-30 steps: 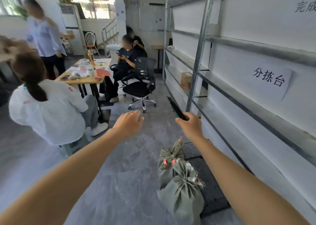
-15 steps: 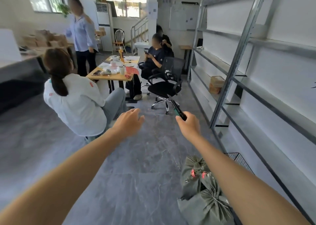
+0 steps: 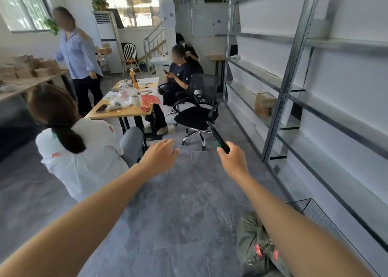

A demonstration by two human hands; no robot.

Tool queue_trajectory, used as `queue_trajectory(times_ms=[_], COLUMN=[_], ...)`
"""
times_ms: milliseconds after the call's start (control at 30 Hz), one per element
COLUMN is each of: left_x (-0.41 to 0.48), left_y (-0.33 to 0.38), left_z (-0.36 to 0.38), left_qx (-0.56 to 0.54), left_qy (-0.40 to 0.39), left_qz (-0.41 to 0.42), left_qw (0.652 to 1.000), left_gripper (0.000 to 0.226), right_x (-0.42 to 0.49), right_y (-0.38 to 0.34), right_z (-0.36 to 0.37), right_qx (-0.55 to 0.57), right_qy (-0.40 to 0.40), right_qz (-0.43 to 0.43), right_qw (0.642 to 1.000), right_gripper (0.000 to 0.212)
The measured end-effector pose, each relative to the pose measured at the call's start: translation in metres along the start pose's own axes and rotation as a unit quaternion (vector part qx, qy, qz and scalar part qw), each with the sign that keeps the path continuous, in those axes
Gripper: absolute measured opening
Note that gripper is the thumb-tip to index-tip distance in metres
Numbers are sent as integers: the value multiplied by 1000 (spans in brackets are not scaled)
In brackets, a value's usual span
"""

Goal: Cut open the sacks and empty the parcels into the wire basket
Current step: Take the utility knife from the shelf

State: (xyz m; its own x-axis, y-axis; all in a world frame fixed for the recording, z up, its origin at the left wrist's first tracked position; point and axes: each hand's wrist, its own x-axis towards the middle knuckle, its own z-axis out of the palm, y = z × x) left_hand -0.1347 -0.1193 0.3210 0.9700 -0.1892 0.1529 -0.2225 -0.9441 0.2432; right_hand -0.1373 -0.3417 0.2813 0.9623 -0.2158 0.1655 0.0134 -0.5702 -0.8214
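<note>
A grey-green sack (image 3: 255,245) tied with red-tagged cord stands on the floor at the bottom right, partly hidden by my right forearm. Just right of it a corner of the black wire basket (image 3: 310,210) shows beside the shelving. My right hand (image 3: 233,159) is stretched forward at chest height and grips a dark, slim cutter (image 3: 218,137) that points up and away. My left hand (image 3: 160,157) hovers beside it, fingers relaxed and holding nothing. Both hands are well above and beyond the sack.
Metal shelving (image 3: 294,83) runs along the right wall with a cardboard box (image 3: 265,104) on a low shelf. A person in white (image 3: 81,150) sits close on the left. A black office chair (image 3: 196,110) and a cluttered wooden table (image 3: 128,104) stand ahead, with other people behind.
The view has swung up and to the left, so the sack and basket have slid to the bottom right corner. Both hands stay stretched forward, the right still gripping the cutter.
</note>
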Motion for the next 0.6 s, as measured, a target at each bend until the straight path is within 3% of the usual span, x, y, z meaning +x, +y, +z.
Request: queue_trajectory(times_ms=[200, 600], left_x=[64, 166], left_y=[24, 148], left_z=[18, 89], left_qx=[-10, -60], left_qy=[-20, -125], left_qz=[46, 233], left_qw=[999, 963], left_gripper=[27, 44], right_x=[31, 44], right_y=[25, 99], right_z=[-20, -97], right_qx=[-38, -63], right_qy=[22, 175], right_qz=[25, 159], right_qw=[999, 970], right_gripper=[17, 15])
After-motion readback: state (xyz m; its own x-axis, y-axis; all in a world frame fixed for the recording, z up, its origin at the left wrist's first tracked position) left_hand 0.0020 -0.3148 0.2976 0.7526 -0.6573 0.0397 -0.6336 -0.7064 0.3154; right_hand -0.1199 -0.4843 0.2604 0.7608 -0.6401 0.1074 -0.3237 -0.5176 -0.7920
